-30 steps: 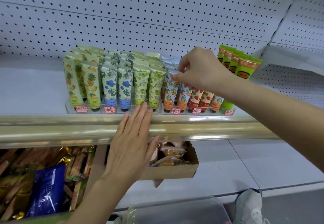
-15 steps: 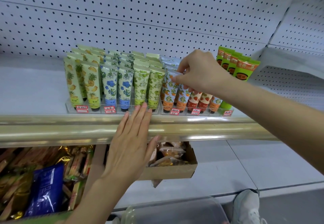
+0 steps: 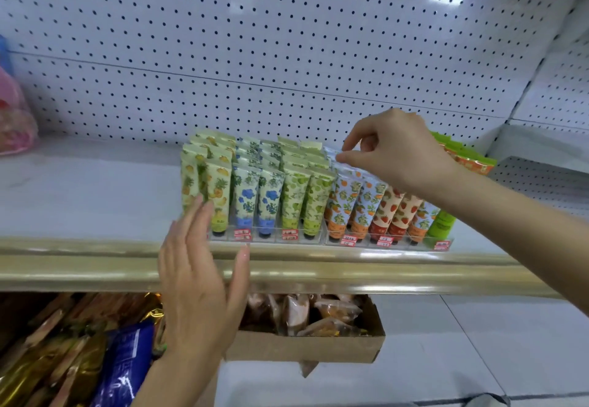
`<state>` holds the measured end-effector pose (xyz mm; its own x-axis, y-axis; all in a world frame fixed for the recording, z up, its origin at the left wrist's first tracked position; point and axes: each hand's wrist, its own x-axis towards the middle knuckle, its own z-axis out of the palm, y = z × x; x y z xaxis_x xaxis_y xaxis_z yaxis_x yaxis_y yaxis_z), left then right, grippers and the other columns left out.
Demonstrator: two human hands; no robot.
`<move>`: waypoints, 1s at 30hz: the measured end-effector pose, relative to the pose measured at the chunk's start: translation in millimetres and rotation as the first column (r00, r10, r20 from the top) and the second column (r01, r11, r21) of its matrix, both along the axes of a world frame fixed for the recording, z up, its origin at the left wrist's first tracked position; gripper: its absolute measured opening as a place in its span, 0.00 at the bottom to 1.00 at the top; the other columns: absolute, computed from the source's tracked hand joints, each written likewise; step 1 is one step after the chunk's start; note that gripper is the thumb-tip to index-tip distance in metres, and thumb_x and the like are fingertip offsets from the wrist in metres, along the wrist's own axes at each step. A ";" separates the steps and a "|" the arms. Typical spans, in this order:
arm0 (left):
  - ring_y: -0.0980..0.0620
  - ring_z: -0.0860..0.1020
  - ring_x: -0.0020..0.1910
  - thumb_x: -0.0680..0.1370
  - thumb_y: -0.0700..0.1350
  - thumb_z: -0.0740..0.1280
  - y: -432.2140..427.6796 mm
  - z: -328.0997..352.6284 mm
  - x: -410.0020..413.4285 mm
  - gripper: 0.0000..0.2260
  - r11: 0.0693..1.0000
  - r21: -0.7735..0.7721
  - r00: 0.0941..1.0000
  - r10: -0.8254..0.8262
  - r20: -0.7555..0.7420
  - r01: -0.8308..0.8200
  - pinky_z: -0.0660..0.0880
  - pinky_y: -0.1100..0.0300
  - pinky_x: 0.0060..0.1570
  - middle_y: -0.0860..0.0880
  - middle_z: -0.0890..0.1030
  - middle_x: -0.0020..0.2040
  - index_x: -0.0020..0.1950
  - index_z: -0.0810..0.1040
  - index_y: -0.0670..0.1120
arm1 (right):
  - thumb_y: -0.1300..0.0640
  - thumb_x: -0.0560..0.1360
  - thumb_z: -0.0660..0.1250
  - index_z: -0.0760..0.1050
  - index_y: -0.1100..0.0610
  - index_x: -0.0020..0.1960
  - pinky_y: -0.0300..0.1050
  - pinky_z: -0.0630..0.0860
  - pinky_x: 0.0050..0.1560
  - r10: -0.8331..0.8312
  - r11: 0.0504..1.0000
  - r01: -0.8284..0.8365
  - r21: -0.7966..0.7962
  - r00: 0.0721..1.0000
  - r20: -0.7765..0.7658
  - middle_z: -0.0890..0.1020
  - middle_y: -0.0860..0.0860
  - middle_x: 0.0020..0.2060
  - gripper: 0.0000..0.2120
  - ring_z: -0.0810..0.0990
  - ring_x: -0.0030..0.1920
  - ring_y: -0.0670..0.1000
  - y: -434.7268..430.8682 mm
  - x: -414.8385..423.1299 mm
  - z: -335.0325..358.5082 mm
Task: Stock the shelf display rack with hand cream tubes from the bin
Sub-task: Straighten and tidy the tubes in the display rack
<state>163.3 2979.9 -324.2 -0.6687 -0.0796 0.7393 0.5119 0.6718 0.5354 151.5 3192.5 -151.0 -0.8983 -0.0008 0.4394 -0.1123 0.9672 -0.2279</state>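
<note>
Movement is slight: the open left hand (image 3: pixel 197 282) has drifted left before the pineapple tubes (image 3: pixel 220 183), while the right hand (image 3: pixel 398 151) still pinches an orange-print tube (image 3: pixel 332 153), seating it in the rack (image 3: pixel 277 241).

No lettering is resolving into readable words; red-and-white price tags (image 3: pixel 243 235) are sitting along the front lip of the clear display rack (image 3: pixel 398 245), their print too small to make out; the hand cream tubes (image 3: pixel 245 196) are carrying tiny dark marks near their caps, illegible; the blue packet (image 3: pixel 127 365) on the lower shelf is showing blurred white characters.
</note>
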 end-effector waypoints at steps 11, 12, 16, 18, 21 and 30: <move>0.50 0.52 0.77 0.68 0.78 0.46 -37.9 -0.6 -40.3 0.45 0.997 0.034 0.933 0.056 0.355 -0.072 0.51 0.52 0.75 0.53 0.57 0.78 0.78 0.41 0.55 | 0.49 0.71 0.72 0.82 0.53 0.42 0.37 0.71 0.38 0.151 0.988 -0.150 -0.035 0.988 0.015 0.79 0.46 0.34 0.07 0.75 0.34 0.41 -54.6 -48.9 6.0; 0.56 0.48 0.76 0.68 0.78 0.44 -39.3 -3.0 -41.0 0.45 0.998 0.021 0.941 0.052 0.336 -0.062 0.44 0.57 0.74 0.57 0.57 0.77 0.78 0.41 0.56 | 0.49 0.71 0.72 0.82 0.54 0.42 0.34 0.70 0.36 0.166 0.985 -0.164 -0.059 0.986 0.025 0.79 0.45 0.34 0.07 0.75 0.34 0.41 -60.5 -54.6 5.5; 0.60 0.61 0.72 0.74 0.75 0.42 -39.0 -7.3 -44.9 0.43 0.985 -0.169 0.938 0.076 0.337 -0.019 0.42 0.58 0.75 0.50 0.67 0.74 0.78 0.56 0.46 | 0.49 0.70 0.73 0.83 0.55 0.41 0.29 0.69 0.33 0.240 0.956 -0.225 -0.187 0.969 0.062 0.80 0.43 0.32 0.08 0.75 0.32 0.40 -85.5 -72.9 5.4; 0.54 0.69 0.70 0.76 0.73 0.45 -39.1 -10.2 -49.2 0.41 0.980 -0.199 0.929 0.101 0.357 -0.030 0.46 0.55 0.75 0.48 0.72 0.71 0.76 0.62 0.44 | 0.48 0.69 0.74 0.83 0.54 0.40 0.33 0.68 0.33 0.302 0.930 -0.271 -0.248 0.949 0.094 0.80 0.45 0.31 0.09 0.73 0.29 0.40 -100.3 -76.4 7.4; 0.50 0.72 0.68 0.77 0.72 0.47 -40.5 -12.7 -54.1 0.39 0.966 -0.252 0.921 0.151 0.360 -0.060 0.49 0.53 0.73 0.46 0.75 0.68 0.73 0.67 0.42 | 0.45 0.69 0.73 0.83 0.54 0.39 0.30 0.67 0.28 0.346 0.933 -0.322 -0.161 0.926 0.149 0.82 0.47 0.32 0.12 0.72 0.27 0.39 -123.1 -78.6 7.5; 0.49 0.74 0.67 0.78 0.71 0.47 -43.3 -14.0 -53.7 0.39 0.964 -0.258 0.928 0.158 0.337 -0.070 0.48 0.54 0.74 0.46 0.79 0.62 0.68 0.73 0.40 | 0.42 0.68 0.72 0.82 0.52 0.39 0.44 0.75 0.46 0.287 0.956 -0.293 0.006 0.938 0.195 0.82 0.46 0.37 0.13 0.78 0.44 0.46 -149.4 -83.3 -6.0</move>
<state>109.6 2936.5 -338.2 -0.8851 -0.0226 0.4649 0.2327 0.8436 0.4840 68.1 3043.1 -157.0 -0.9236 -0.2857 0.2555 -0.3469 0.9067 -0.2401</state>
